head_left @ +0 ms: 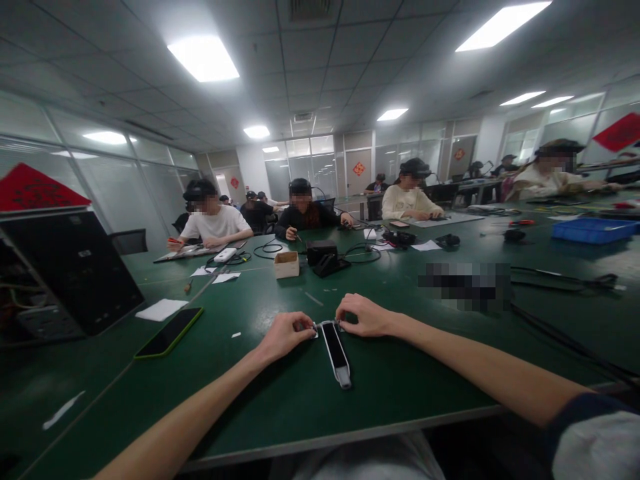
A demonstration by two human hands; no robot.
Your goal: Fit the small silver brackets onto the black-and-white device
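A slim, white-edged device with a long black face (335, 345) lies on the green table, its grey tapered end toward me. Its kind I cannot make out. At the far end's left side, my left hand (289, 333) pinches with thumb and fingers on a small, pale piece. My right hand (361, 316) mirrors it at the right side, thumb and fingers closed on a small part there. Whether these small pieces are joined to the device is hard to tell, since the fingers partly cover them.
Left of my hands lie a phone (170, 332) with a green edge and white paper (162, 309). A computer tower (75, 267) stands beyond. Ahead are a small cardboard box (287, 265) and a black device (324, 256). A blue tray (594, 231) sits right. Several people work around the table.
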